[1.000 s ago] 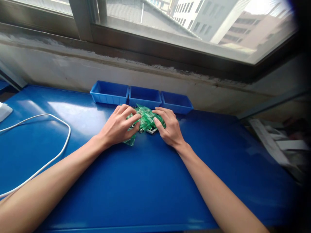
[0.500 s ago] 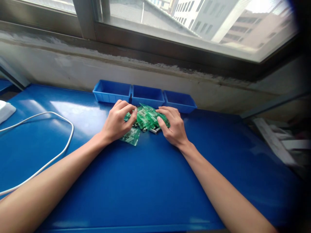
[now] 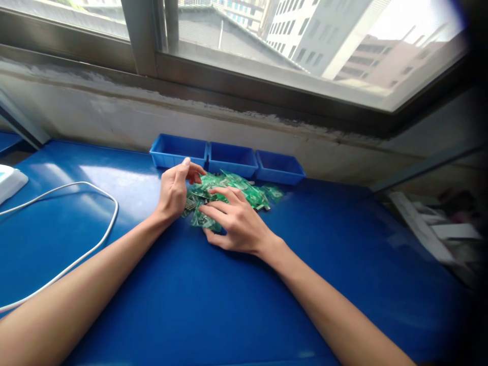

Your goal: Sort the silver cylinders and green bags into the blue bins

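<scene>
A heap of green circuit boards, some of them shiny as if in clear wrapping, lies on the blue table before the bins. At the heap's left side is my left hand, thumb up and fingers curved toward the boards, with nothing visible in it. My right hand reaches across the front of the heap, fingers spread. Its fingertips are at a green board at the near left edge of the heap; whether they touch it I cannot tell. Part of the heap is hidden behind my right hand.
Three blue plastic bins, left, middle and right, stand in a row against the wall. A white cable curves over the table's left side near a white device. A window is above.
My right hand has moved left and nearer, from the heap's right side to its front. My left hand has turned thumb-up and shifted slightly left. More of the heap's right side shows.
</scene>
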Demonstrator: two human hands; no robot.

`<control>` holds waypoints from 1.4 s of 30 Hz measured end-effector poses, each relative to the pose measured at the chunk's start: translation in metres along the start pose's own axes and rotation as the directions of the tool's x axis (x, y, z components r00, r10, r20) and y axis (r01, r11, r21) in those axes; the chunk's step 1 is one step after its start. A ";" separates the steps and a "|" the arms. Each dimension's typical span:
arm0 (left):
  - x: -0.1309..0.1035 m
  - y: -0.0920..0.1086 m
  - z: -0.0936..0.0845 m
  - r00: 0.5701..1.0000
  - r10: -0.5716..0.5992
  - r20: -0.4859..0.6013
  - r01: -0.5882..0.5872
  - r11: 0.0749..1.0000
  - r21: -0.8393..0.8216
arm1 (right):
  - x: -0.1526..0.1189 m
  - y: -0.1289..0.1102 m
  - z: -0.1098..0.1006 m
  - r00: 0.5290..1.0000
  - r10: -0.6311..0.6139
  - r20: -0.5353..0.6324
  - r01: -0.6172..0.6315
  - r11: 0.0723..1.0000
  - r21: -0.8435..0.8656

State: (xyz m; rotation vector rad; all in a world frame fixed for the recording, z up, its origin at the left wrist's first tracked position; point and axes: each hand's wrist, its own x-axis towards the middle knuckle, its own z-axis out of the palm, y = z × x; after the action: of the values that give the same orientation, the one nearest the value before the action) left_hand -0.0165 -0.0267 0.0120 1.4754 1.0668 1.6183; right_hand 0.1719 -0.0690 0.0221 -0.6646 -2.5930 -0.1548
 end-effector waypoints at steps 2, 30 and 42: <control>0.000 0.001 0.000 1.000 0.001 -0.012 -0.002 1.000 -0.023 | -0.001 0.001 0.003 0.999 -0.043 -0.016 0.043 0.999 -0.027; -0.011 0.009 0.008 0.883 0.405 0.237 -0.469 0.743 0.477 | -0.030 0.024 -0.022 0.950 0.150 -0.274 -0.164 0.986 -0.027; -0.009 0.010 0.008 0.930 0.323 0.176 -0.368 0.802 0.470 | -0.017 0.005 -0.001 0.993 0.014 -0.117 -0.026 0.995 -0.094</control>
State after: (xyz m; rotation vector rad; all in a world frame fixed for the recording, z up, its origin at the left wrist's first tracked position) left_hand -0.0070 -0.0381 0.0169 2.1739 1.2838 1.5621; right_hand 0.1876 -0.0719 0.0153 -0.6940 -2.4789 -0.3039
